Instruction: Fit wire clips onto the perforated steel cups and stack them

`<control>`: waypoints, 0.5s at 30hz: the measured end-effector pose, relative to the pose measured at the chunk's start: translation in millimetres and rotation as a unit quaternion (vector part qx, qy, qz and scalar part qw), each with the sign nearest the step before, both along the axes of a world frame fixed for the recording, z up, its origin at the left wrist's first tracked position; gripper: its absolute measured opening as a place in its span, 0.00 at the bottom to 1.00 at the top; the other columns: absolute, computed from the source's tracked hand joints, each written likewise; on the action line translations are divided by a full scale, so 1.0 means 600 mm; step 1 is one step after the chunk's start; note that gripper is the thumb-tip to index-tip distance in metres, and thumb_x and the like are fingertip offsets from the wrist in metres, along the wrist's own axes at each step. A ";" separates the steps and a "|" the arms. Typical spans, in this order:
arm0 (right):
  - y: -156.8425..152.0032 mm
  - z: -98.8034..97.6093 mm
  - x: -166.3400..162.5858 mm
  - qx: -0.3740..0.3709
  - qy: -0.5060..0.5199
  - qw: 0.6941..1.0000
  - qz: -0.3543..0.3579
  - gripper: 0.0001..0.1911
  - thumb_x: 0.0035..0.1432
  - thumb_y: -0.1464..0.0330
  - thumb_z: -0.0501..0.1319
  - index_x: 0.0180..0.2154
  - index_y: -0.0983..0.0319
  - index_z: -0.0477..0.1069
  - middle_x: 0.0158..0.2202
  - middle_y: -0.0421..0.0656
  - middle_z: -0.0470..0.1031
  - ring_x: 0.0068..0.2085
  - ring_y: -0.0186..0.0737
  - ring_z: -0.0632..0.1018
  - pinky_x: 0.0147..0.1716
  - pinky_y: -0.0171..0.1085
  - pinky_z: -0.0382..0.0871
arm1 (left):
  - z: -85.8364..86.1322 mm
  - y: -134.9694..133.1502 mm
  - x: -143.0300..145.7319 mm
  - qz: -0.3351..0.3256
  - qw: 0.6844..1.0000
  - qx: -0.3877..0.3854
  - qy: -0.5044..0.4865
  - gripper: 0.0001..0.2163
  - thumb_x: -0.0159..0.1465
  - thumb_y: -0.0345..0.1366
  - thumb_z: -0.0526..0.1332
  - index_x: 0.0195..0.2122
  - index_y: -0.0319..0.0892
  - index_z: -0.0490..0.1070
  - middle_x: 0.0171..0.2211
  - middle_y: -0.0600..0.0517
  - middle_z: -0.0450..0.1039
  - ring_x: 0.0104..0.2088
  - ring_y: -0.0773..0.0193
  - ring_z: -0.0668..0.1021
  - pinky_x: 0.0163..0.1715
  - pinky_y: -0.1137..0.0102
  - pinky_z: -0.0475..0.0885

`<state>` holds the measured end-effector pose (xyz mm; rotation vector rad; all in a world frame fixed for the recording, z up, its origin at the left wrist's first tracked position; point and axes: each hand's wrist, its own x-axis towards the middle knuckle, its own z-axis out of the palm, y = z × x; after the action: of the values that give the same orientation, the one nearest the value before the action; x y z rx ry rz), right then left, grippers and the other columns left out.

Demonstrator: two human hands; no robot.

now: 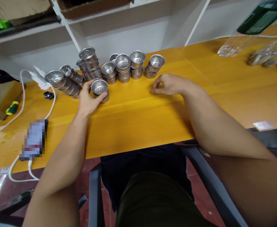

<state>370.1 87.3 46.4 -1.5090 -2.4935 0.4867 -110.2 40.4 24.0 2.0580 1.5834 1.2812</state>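
Note:
My left hand is wrapped round a short stack of perforated metal strainer cups, which stands upright on the table; thumb on the near right side, fingers behind on the left. My right hand hovers low over the wood, its fingers curled towards the thumb, and nothing shows in them. Just behind it is a small pile of the same cups. More upright stacks form a row along the back, with a taller stack to their left. Further left, other stacks lean over.
A phone on a white cable lies at the left, with a power strip behind it. A green-yellow tool handle rests by a cardboard box. A bottle and clear bags are at the right. Shelving borders the back.

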 end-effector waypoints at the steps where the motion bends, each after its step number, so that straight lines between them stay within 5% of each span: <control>1: -0.003 0.003 -0.001 -0.003 -0.005 1.000 -0.008 0.17 0.74 0.49 0.78 0.43 0.55 0.90 0.42 0.51 0.93 0.42 0.61 0.89 0.46 0.55 0.84 | -0.001 0.000 -0.001 -0.002 1.000 -0.005 0.004 0.47 0.61 0.67 0.91 0.73 0.51 0.77 0.72 0.39 0.87 0.75 0.31 0.88 0.81 0.33 0.85; 8: -0.013 -0.002 -0.013 0.054 0.054 0.997 -0.015 0.22 0.78 0.45 0.76 0.53 0.56 0.92 0.50 0.55 0.96 0.51 0.69 0.92 0.57 0.61 0.87 | -0.001 0.002 -0.012 -0.029 0.999 -0.002 0.019 0.47 0.66 0.69 0.87 0.75 0.45 0.77 0.73 0.39 0.88 0.77 0.35 0.88 0.77 0.37 0.87; 15: -0.025 0.003 -0.031 0.062 0.079 0.995 -0.010 0.23 0.81 0.44 0.75 0.57 0.54 0.93 0.57 0.54 0.96 0.57 0.70 0.92 0.62 0.63 0.87 | 0.003 -0.001 -0.006 -0.022 0.999 -0.019 0.020 0.59 0.55 0.57 0.95 0.84 0.50 0.71 0.85 0.33 0.77 0.86 0.25 0.81 0.86 0.33 0.79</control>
<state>351.6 72.4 48.0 -1.3900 -2.3405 0.4215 -113.6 39.6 25.9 2.0957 1.5566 1.1933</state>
